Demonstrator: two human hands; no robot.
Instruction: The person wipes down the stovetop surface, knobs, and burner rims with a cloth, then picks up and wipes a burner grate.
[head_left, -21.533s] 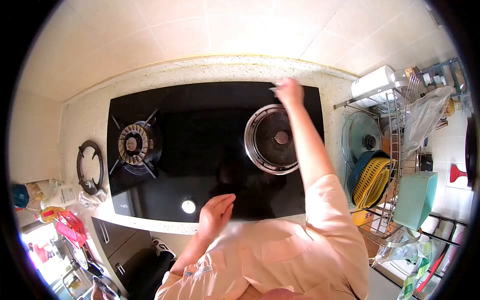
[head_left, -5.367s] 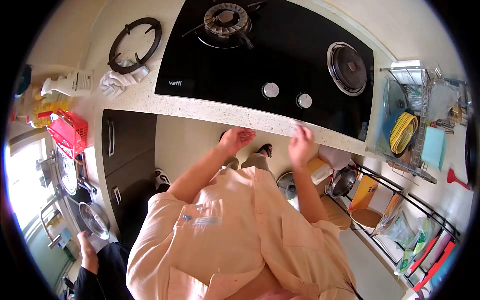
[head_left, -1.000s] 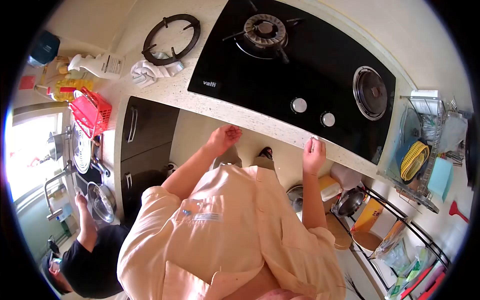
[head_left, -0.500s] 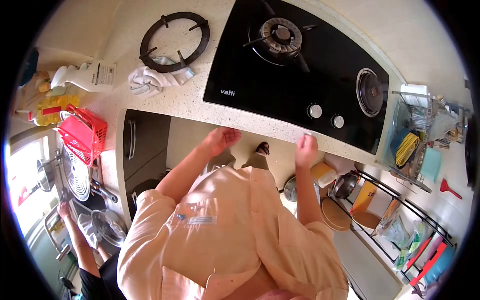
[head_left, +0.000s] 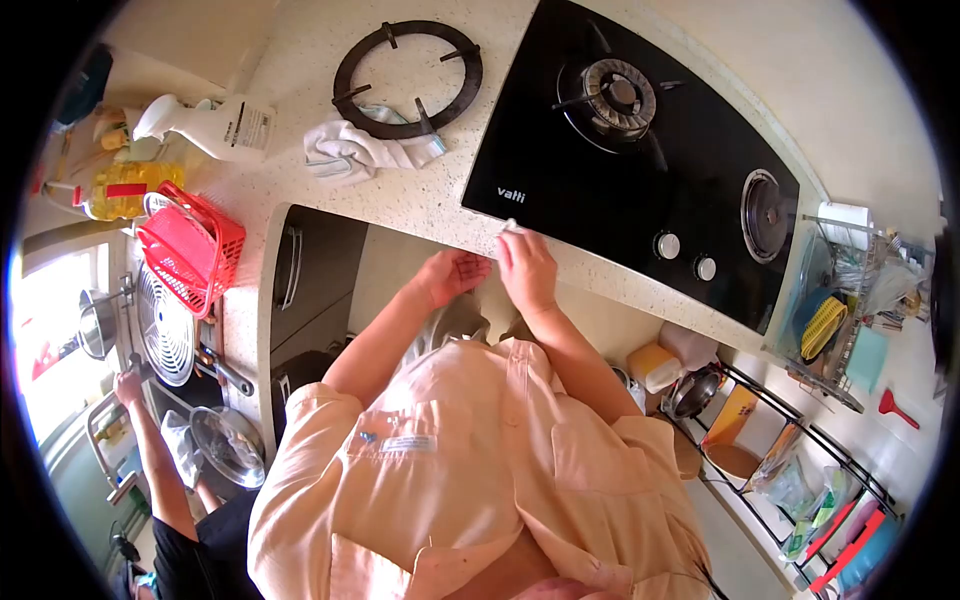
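Observation:
My right hand (head_left: 528, 268) is pinched on a small white scrap (head_left: 511, 226), like a bit of tissue or cloth, right at the front edge of the counter by the black gas stove (head_left: 600, 185). Beside it, my left hand (head_left: 455, 276) is cupped palm up just below that edge, fingers loosely extended and nothing visible in it. A round black pan support (head_left: 345, 75) lies on the counter (head_left: 300, 60) to the left of the stove, partly over a crumpled white cloth (head_left: 340, 150). The stove's left burner (head_left: 618, 95) is bare of its support.
A white spray bottle (head_left: 230, 128), an oil bottle (head_left: 130, 190) and a red basket (head_left: 205, 245) stand at the left. Another person's arm (head_left: 155, 440) reaches over the sink area. A dish rack (head_left: 840, 270) and a black shelf (head_left: 790, 405) fill the right.
My right hand has moved left along the counter edge with the white scrap, from in front of the knobs to beside my left hand. The view has shifted slightly.

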